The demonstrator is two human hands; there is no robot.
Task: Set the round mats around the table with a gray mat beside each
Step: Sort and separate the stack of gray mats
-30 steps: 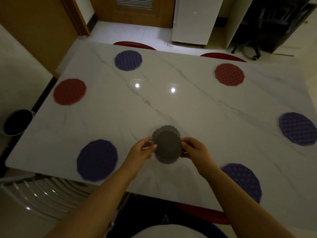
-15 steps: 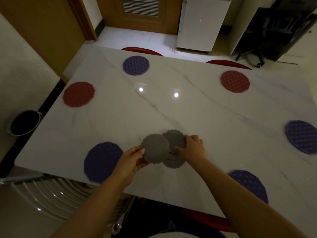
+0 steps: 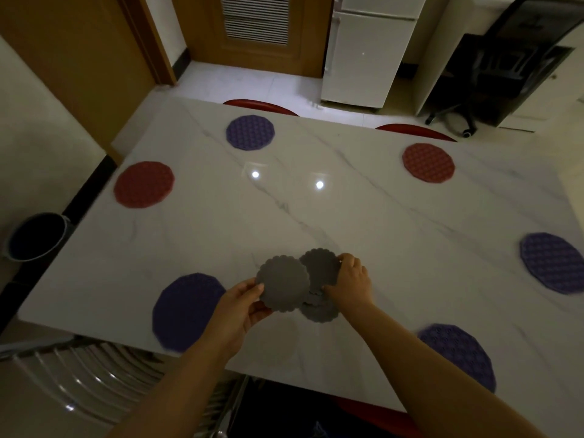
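Left hand (image 3: pixel 235 306) is pinching one gray mat (image 3: pixel 282 283) by its edge, just off the gray stack (image 3: pixel 319 270); right hand (image 3: pixel 349 284) is gripping that stack over the marble table (image 3: pixel 347 216), near its front edge. Six round mats are lying around the rim: purple (image 3: pixel 186 308), red (image 3: pixel 143 184), purple (image 3: pixel 250 132), red (image 3: pixel 428 162), purple (image 3: pixel 551 260), purple (image 3: pixel 458 352). Dark bucket (image 3: pixel 36 236) is sitting on the floor at left, contents not visible

We take this for a home dining room. A marble-topped bench (image 3: pixel 316 216) ringed by red chairs (image 3: pixel 260 106), a white fridge (image 3: pixel 366 52), a louvred wooden door (image 3: pixel 252 30), tiled floor (image 3: pixel 246 85).
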